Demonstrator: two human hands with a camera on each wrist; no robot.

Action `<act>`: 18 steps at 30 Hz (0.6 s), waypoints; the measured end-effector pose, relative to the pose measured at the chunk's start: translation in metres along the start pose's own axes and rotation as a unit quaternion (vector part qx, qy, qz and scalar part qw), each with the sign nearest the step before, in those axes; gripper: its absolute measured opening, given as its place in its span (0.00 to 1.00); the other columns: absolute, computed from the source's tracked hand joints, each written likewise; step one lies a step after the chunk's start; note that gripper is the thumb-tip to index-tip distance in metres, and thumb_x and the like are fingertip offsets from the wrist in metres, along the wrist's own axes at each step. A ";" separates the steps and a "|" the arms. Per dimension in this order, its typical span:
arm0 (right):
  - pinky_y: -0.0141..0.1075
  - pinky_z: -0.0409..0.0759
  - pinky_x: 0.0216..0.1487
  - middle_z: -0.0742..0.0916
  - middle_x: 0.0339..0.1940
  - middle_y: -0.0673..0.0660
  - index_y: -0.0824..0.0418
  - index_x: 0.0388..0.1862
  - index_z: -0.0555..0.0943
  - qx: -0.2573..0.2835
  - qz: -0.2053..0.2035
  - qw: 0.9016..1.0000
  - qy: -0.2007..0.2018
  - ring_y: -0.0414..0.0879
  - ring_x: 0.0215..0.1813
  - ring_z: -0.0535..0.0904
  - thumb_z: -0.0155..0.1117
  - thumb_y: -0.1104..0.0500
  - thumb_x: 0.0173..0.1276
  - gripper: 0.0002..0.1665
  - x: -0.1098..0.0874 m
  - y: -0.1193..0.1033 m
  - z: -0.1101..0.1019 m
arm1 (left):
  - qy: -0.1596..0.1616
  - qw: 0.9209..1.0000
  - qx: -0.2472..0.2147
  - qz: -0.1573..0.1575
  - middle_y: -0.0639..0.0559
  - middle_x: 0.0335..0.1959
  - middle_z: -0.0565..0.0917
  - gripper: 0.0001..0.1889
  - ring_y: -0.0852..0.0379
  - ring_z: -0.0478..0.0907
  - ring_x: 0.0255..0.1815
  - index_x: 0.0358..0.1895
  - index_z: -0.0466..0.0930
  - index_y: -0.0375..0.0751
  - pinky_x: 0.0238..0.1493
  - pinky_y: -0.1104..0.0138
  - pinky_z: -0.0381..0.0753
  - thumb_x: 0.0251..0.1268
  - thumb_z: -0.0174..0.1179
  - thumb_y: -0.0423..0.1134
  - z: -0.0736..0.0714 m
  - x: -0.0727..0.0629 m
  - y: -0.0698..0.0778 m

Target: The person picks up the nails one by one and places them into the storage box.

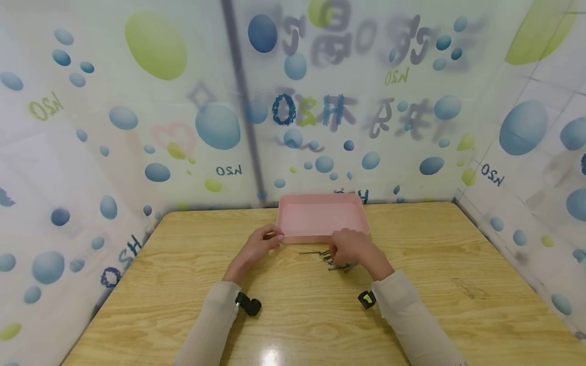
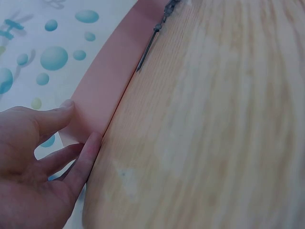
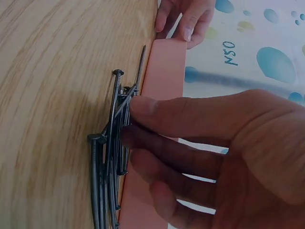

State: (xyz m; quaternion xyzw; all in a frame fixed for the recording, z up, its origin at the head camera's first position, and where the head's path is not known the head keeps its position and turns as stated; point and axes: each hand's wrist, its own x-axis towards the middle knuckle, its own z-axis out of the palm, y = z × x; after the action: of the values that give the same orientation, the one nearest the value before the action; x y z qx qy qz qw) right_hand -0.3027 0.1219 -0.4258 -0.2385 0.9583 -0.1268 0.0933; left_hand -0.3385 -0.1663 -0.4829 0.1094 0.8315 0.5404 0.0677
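Observation:
A shallow pink tray [image 1: 302,239] stands against the back wall. My left hand [image 1: 256,249] holds its left front corner, with thumb and fingertips on the tray's walls. A small pile of dark metal nails [image 3: 97,181] lies on the table just in front of the tray. Bent over this pile, my right hand [image 1: 354,249] has its thumb and forefinger at the nails and appears to pinch one. The right wrist view shows the other fingers curled beside the tray's front wall. Which nail is between the fingertips is partly hidden.
The wood-grain table [image 1: 293,315] reaches back to a wall sheet [image 1: 293,152] printed with blue and green dots. Similar sheets close off the left and right sides. Dark marks [image 1: 469,288] show on the tabletop at the right.

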 end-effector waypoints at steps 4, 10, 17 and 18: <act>0.36 0.72 0.27 0.83 0.21 0.44 0.49 0.17 0.83 -0.006 0.015 1.000 -0.013 0.42 0.25 0.75 0.78 0.60 0.61 0.16 0.000 0.002 0.002 | -0.003 1.000 0.002 0.006 0.44 0.48 0.83 0.08 0.52 0.84 0.49 0.51 0.81 0.40 0.57 0.57 0.84 0.79 0.58 0.39 0.000 0.001 -0.001; 0.37 0.75 0.29 0.85 0.26 0.45 0.50 0.20 0.86 -0.001 0.023 0.999 -0.026 0.43 0.28 0.78 0.79 0.61 0.60 0.12 0.000 0.003 0.004 | -0.006 1.000 -0.005 0.007 0.41 0.52 0.83 0.09 0.48 0.84 0.52 0.52 0.81 0.38 0.58 0.56 0.84 0.79 0.58 0.39 0.000 0.003 -0.003; 0.36 0.75 0.30 0.85 0.25 0.45 0.52 0.20 0.85 0.002 0.015 1.000 -0.021 0.43 0.29 0.77 0.79 0.63 0.59 0.12 0.001 0.003 0.005 | -0.003 1.000 -0.013 0.021 0.38 0.54 0.83 0.10 0.41 0.85 0.55 0.53 0.80 0.34 0.59 0.53 0.85 0.79 0.57 0.37 0.002 0.002 -0.004; 0.36 0.75 0.30 0.85 0.24 0.45 0.52 0.20 0.85 0.002 0.013 1.000 -0.021 0.43 0.28 0.77 0.79 0.63 0.59 0.12 0.001 0.003 0.005 | -0.003 1.000 -0.011 0.022 0.38 0.54 0.83 0.10 0.40 0.85 0.55 0.53 0.79 0.34 0.59 0.52 0.85 0.79 0.57 0.37 0.002 0.003 -0.005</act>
State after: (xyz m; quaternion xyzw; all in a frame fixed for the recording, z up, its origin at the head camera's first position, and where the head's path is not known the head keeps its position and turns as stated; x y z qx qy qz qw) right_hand -0.3035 0.1232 -0.4319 -0.2283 0.9589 -0.1226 0.1157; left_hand -0.3411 -0.1661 -0.4878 0.1286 0.8225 0.5508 0.0597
